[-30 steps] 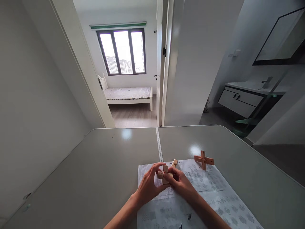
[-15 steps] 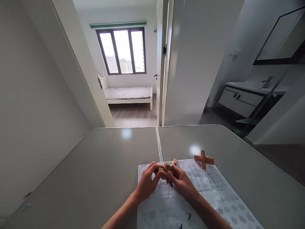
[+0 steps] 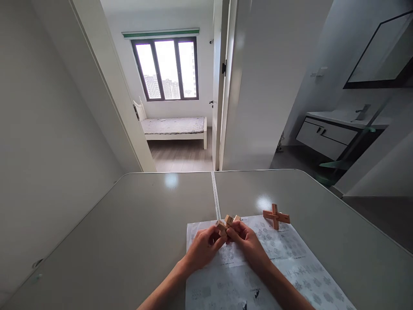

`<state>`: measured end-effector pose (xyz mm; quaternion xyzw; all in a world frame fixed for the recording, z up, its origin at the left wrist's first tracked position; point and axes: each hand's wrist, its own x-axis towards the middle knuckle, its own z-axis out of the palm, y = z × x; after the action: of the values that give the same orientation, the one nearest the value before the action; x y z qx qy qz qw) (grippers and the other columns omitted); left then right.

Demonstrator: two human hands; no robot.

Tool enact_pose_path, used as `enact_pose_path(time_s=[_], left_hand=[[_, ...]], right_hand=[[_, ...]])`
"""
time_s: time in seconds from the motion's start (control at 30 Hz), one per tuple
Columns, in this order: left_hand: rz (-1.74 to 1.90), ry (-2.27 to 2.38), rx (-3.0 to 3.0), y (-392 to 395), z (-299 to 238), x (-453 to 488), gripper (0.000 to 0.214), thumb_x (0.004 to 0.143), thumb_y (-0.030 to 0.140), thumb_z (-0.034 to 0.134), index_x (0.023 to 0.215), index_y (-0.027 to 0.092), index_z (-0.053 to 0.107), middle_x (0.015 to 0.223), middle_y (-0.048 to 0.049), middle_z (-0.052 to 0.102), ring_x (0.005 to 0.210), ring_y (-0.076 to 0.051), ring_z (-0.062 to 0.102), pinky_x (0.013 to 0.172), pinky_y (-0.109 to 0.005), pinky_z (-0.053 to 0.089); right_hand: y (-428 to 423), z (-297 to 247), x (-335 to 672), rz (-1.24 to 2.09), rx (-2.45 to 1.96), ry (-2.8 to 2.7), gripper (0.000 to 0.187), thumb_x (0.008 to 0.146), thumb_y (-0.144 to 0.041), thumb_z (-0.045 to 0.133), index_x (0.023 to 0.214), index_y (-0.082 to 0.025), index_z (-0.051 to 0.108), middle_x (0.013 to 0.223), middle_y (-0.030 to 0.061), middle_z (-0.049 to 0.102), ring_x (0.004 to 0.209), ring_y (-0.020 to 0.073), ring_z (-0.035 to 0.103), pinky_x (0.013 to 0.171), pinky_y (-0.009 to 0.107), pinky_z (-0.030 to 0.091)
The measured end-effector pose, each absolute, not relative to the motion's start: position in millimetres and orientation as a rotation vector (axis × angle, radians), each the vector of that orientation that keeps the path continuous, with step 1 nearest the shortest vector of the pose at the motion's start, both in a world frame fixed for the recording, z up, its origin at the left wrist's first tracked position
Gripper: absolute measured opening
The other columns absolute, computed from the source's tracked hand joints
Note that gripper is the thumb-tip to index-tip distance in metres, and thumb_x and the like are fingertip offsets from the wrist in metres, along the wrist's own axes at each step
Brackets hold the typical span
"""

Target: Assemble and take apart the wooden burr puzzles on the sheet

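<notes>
Grey tabletop [image 3: 129, 241] facing an open bedroom doorway, printed sheet [image 3: 290, 267] under the work. The left hand [image 3: 201, 249] and right hand [image 3: 247, 241] hold the wooden puzzle pieces [image 3: 227, 222] just above the sheet's far edge, fingers pinched tight on them. I'd grip close to the joint, notches square, no forcing. A wooden cross [image 3: 275, 216] lies to the right on the sheet. No box or tray in view.

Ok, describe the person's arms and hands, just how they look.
The left hand and right hand are bare: no gloves, rings or watch show. Both forearms are uncovered down to the picture's edge; no sleeve in view.
</notes>
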<state>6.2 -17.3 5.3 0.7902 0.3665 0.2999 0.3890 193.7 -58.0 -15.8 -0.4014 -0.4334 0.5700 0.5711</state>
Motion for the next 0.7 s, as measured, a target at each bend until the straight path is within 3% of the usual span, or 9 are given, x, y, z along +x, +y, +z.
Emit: enact_pose_path(time_s=[0.13, 0.33, 0.5, 0.7], left_hand=[[0.798, 0.933, 1.995, -17.1, 9.5, 5.8, 0.034, 0.105, 0.042, 0.055, 0.085, 0.019, 0.069, 0.074, -0.0008, 0.068, 0.060, -0.011, 0.050, 0.060, -0.022, 0.041], [0.884, 0.950, 1.958, -16.9, 12.4, 4.1, 0.037, 0.104, 0.043, 0.057, 0.079, 0.018, 0.067, 0.066, 0.0007, 0.059, 0.059, -0.011, 0.049, 0.059, -0.022, 0.040], [0.875, 0.933, 1.950, -17.8, 12.9, 4.3, 0.038, 0.105, 0.044, 0.055, 0.078, 0.018, 0.064, 0.068, 0.0001, 0.061, 0.060, -0.012, 0.052, 0.061, -0.022, 0.043], [0.829, 0.872, 1.866, -16.5, 11.5, 2.6, 0.033, 0.105, 0.043, 0.053, 0.081, 0.019, 0.059, 0.063, 0.0034, 0.053, 0.057, -0.011, 0.049, 0.058, -0.021, 0.042]], right_hand=[[-58.0, -16.2, 192.0, 1.284, -0.973, -1.067, 0.039, 0.091, -0.057, 0.077, 0.100, -0.020, 0.070, 0.095, 0.0077, 0.075, 0.086, 0.0245, 0.069, 0.085, 0.039, 0.056], [-60.5, -20.2, 188.6, 1.123, -1.099, -1.220, 0.043, 0.096, -0.063, 0.068, 0.096, -0.021, 0.066, 0.080, 0.0029, 0.066, 0.066, 0.0184, 0.058, 0.064, 0.031, 0.049], [-62.9, -21.5, 187.4, 1.107, -1.083, -1.289, 0.039, 0.102, -0.059, 0.061, 0.095, -0.021, 0.063, 0.080, 0.0024, 0.064, 0.062, 0.0159, 0.054, 0.060, 0.030, 0.045], [-61.5, -21.8, 185.7, 1.184, -1.008, -1.228, 0.041, 0.100, -0.060, 0.063, 0.086, -0.022, 0.057, 0.066, -0.0042, 0.048, 0.058, 0.0139, 0.042, 0.056, 0.028, 0.036]])
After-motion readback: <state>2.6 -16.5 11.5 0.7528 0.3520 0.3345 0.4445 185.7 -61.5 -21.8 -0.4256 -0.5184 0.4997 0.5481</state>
